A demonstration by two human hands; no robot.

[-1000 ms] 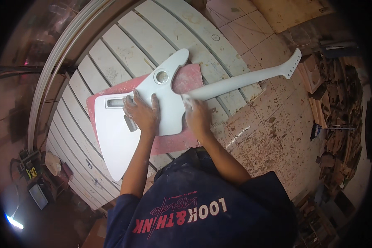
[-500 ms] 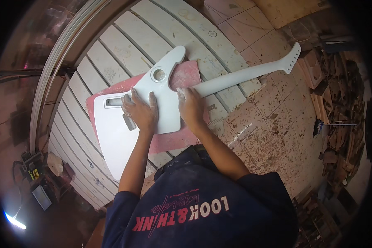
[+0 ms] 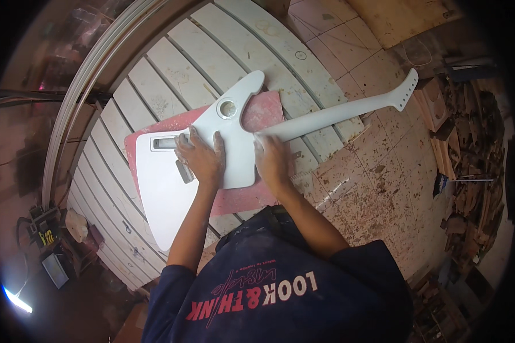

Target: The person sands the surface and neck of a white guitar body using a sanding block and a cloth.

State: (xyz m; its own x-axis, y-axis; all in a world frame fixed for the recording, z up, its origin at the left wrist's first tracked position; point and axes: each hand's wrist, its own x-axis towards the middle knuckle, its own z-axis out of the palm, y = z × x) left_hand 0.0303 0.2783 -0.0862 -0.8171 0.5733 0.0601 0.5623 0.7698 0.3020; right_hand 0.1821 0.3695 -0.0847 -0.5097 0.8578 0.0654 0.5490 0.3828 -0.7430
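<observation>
A white, unfinished electric guitar (image 3: 161, 194) lies with its back up, its long neck (image 3: 332, 118) reaching to the upper right. Its body has a round recess (image 3: 228, 109), a slot-shaped cavity and a smaller rectangular one. My left hand (image 3: 203, 163) lies on the body beside the cavities, dusty fingers spread. Where the neck meets the body, my right hand (image 3: 273, 163) presses in with its fingers together, slightly blurred. Whatever might be under those fingertips is hidden. Beneath the body is a dusty pink mat (image 3: 240, 200).
The slatted white table (image 3: 177, 74) carries the mat, and the neck's end overhangs its right edge. Wood chips litter the tiled floor (image 3: 377, 171). Stacked wood pieces (image 3: 469, 194) line the right side. At lower left a lamp (image 3: 18, 300) glows.
The whole view has shifted slightly, with guitar and table a little lower and to the right. My right hand has moved slightly along the neck joint; my left hand stays on the body.
</observation>
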